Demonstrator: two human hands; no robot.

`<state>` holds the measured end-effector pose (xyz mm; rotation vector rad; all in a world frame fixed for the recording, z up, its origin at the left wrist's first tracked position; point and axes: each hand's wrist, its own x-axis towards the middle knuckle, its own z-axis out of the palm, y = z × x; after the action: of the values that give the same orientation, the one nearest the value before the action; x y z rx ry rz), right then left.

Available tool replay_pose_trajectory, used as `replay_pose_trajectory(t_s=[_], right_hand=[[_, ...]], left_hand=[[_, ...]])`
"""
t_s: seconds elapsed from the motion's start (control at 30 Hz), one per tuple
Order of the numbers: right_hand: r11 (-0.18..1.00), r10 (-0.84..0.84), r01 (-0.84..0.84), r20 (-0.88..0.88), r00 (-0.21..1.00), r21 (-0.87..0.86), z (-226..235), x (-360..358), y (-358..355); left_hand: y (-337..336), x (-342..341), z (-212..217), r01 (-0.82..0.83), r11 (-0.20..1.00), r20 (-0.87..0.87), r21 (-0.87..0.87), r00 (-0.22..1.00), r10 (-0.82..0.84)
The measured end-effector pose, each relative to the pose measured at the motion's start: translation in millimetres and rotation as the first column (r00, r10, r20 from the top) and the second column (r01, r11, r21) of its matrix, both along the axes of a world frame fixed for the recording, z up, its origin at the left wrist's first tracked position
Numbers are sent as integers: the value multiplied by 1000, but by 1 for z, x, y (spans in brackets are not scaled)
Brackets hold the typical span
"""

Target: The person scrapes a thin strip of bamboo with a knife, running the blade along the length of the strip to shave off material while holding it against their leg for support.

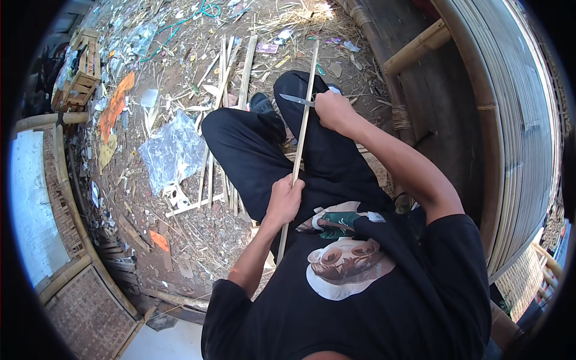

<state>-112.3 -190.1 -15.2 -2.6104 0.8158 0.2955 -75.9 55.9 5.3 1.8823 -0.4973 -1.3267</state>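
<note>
Strip in left hand, right hand forward

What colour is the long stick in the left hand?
The stick is pale yellowish tan; it shows best in the head view.

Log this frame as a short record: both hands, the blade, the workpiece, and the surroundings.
Left hand: closed around a long pale strip
Right hand: holding a knife
Blade: pointing left, crossing the strip; contact unclear
Workpiece: strip slants over the lap, upper end beyond the knees
Ground, left: loose strips, clear plastic sheet, orange scrap
Upper left: wooden crate
Right: slatted bamboo structure
</note>
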Motion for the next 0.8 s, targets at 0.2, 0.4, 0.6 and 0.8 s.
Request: replay_pose_trajectory(t_s=[0.2, 0.4, 0.6, 0.8], right_hand=[[1000, -5, 5, 17, 1000, 13, 2, -2, -1], [1000, -6, 5, 50, 999, 6, 1, -7, 3], [1000, -11, 10, 81, 997, 15, -2, -4, 0], [992, -117, 112, 80, 990, 64, 1, -8, -2]], left_hand=[[46, -17, 25, -79, 992, -181, 96, 979, 95], [76, -25, 31, 19, 999, 14, 44, 1000, -20], [90, -22, 53, -2, 995, 12, 95, 1000, 1], [115, -17, 80, 48, 988, -13, 149, 999, -47]])
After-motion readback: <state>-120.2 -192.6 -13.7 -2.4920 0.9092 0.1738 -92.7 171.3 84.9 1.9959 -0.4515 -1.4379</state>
